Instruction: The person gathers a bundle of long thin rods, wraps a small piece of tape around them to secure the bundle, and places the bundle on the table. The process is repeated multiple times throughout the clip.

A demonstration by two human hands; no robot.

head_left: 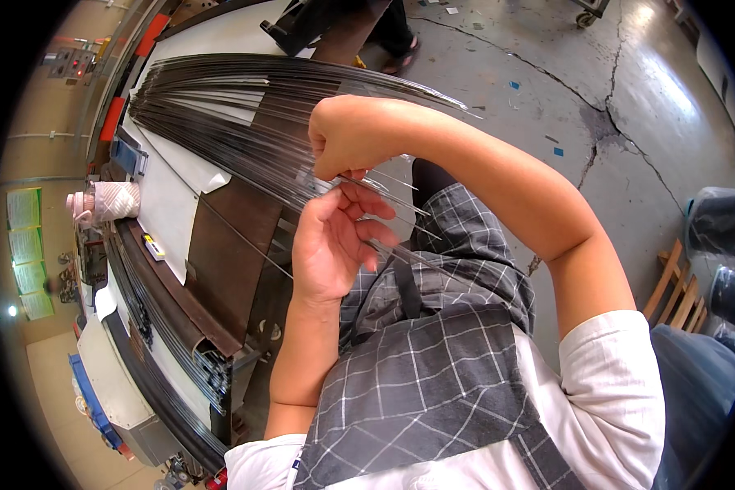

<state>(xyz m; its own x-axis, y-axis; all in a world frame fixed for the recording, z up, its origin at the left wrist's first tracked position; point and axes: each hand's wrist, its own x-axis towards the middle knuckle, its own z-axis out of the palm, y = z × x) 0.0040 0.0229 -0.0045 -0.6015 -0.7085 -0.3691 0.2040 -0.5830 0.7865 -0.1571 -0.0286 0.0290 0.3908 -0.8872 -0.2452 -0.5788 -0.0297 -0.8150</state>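
Note:
My left hand (335, 245) is palm up, its fingers curled around a bunch of long thin dark strips (278, 171). Some strip ends stick out past its fingers toward my lap. Just above it, my right hand (343, 135) is closed in a fist, bent down at the wrist against the bunch. A shiny clear patch, perhaps film, shows by the strips between the hands; what the right fingers grip is hidden. More strips (220, 73) fan out from the far left end of the table, some reaching over its edge.
On the table's white sheet (167, 212) stand a wound white roll (118, 200) and a blue holder (128, 155). A yellow utility knife (153, 247) lies nearer. Bundled dark profiles (212, 376) lie at lower left. Another person's foot (402, 57) shows beyond. A wooden pallet (675, 286) stands right.

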